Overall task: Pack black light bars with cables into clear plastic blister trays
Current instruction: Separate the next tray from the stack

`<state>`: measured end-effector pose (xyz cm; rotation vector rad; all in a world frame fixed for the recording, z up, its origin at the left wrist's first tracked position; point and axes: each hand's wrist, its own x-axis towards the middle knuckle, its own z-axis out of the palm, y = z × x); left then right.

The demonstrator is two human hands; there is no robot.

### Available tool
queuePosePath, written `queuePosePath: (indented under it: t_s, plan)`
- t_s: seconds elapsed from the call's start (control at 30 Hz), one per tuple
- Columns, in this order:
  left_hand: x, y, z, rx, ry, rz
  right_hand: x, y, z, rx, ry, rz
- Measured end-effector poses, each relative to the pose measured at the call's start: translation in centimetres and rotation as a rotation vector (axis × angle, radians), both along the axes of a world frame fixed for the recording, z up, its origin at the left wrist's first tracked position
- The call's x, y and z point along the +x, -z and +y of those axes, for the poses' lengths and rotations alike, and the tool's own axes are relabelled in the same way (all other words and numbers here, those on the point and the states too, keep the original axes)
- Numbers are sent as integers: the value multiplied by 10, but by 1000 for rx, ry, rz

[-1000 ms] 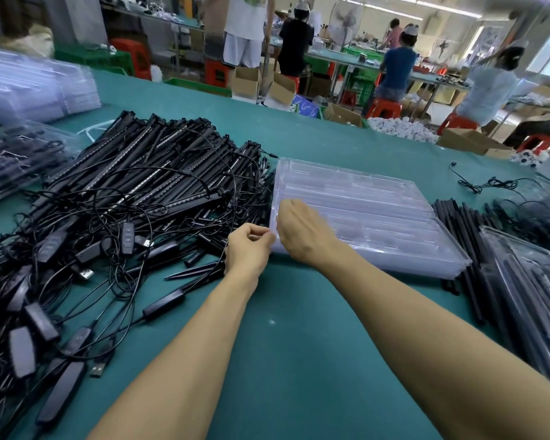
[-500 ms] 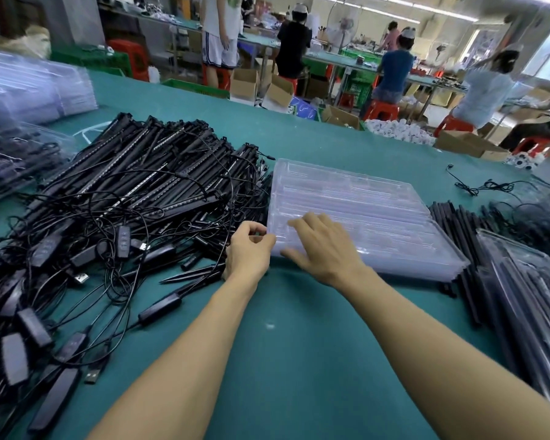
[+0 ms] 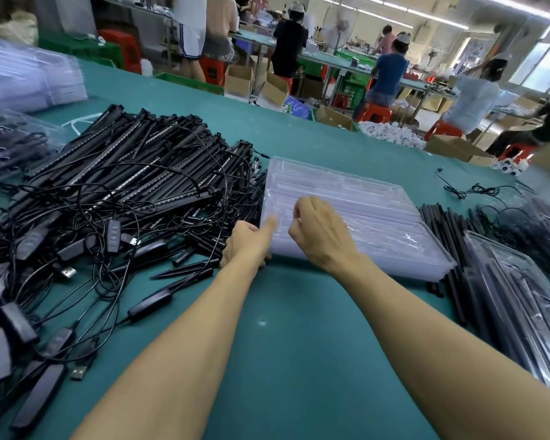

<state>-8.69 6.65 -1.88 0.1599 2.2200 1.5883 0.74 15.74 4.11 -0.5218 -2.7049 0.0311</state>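
Left hand (image 3: 247, 246): set at the near left corner of the stack of clear trays (image 3: 378, 217), thumb laid up along the stack's left edge, the other fingers curled against the corner's side, gripping it.
Right hand (image 3: 323, 238): over the near left part of the same stack, fingers bent with their tips down on the top tray; from where I stand I cannot tell whether they pinch its rim or only rest on it.
Stack of clear trays: lies flat on the green table (image 3: 283, 360), mid-table, with no bars visible in the top tray.
Heap of black light bars (image 3: 134, 173): just left of the stack and touching its left side, the bars lying mostly one way.
Cables (image 3: 86, 217): tangled over and in front of the heap, with inline switches (image 3: 111, 233) and USB plugs (image 3: 67, 273) spilling toward the near left edge.
Second bundle of bars (image 3: 442, 236): just right of the stack.
Filled trays (image 3: 521, 300): far right, near edge, bars inside.
Loose cable (image 3: 458, 188): far right, lying apart.
More clear trays (image 3: 29, 77): piled at the far left.
Background: people (image 3: 388, 74) at long benches, cardboard boxes (image 3: 238, 77), red stools (image 3: 375, 111).
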Motion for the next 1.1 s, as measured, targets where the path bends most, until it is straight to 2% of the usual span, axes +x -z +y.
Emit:
queuePosePath:
  t_s: [0.07, 0.13, 0.23, 0.33, 0.43, 0.57, 0.63, 0.7, 0.77, 0.83, 0.93, 1.1]
  plan:
    - [-1, 3, -1, -7, 21, 16, -2, 2, -3, 112, 17, -120]
    - [-4, 3, 0, 10, 51, 12, 0, -1, -5, 158, 38, -141]
    - [-11, 2, 0, 48, 82, -11, -3, -24, 3, 212, 87, 30]
    - [-13, 3, 0, 81, 92, -37, -11, -65, 24, 126, 147, 244]
    - [-12, 4, 0, 68, 79, -29, -15, -97, 45, -20, 195, 340]
    - [-15, 6, 1, 103, 85, -61, -16, -114, 57, -73, 221, 376]
    - [-15, 9, 2, 105, 82, -46, -13, -142, 73, -114, 291, 508]
    - [-16, 11, 2, 106, 76, -29, -4, -188, 94, -55, 366, 649]
    - [-14, 9, 2, 90, 92, -28, 14, -226, 99, 73, 380, 705]
    - [-14, 7, 0, 98, 96, -39, 22, -230, 83, 136, 224, 668]
    - [-11, 6, -2, 103, 91, -37, 26, -189, 48, 196, 1, 454]
    - [-5, 4, -5, 126, 136, -18, 39, -98, -22, 281, -147, 229]
